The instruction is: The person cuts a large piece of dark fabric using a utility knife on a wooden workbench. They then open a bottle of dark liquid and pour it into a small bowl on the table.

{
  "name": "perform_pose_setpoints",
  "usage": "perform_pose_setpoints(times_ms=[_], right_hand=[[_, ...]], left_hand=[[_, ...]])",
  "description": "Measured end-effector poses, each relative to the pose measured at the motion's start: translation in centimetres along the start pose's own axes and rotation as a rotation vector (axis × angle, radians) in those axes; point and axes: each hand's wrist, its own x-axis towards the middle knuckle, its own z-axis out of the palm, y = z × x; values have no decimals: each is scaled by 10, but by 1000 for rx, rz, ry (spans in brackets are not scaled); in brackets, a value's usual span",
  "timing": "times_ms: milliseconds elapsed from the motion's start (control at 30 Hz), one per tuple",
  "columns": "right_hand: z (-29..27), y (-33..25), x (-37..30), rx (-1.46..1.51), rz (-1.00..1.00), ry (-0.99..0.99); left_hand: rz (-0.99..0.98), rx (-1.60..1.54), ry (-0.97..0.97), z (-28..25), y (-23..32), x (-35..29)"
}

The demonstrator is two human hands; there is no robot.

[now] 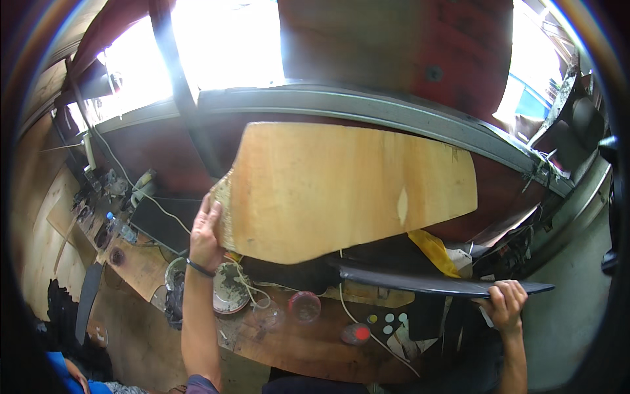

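My left hand [205, 238] is closed on the left edge of a large, pale plywood panel [328, 190], which is raised upright with its flat face toward me. The panel has a tapered outline, a rough, chipped left edge and a light patch near its right end. On the right, my right hand [506, 307] grips the right end of a thin dark panel [413, 283], seen almost edge-on. This dark panel lies below the plywood and above the bench, and its left tip reaches under the plywood's lower edge. Whether the two panels touch I cannot tell.
Below is a wooden workbench [295, 338] with a stained bowl [230, 292], a reddish tub [304, 306], a red-topped jar [356, 333] and several small discs. A yellow sheet [433, 253] hangs behind. A metal rail [367, 108] crosses the wall. Someone's blue sleeve [60, 368] shows lower left.
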Motion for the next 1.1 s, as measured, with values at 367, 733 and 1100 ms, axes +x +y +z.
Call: perform_pose_setpoints(times_ms=[367, 733, 1100], right_hand=[[1, 12, 117, 319, 258, 68], [54, -141, 344, 701, 326, -33], [49, -433, 506, 793, -40, -264]], left_hand=[[196, 134, 145, -73, 67, -24], [294, 78, 345, -205, 149, -151], [404, -8, 581, -370, 250, -309]])
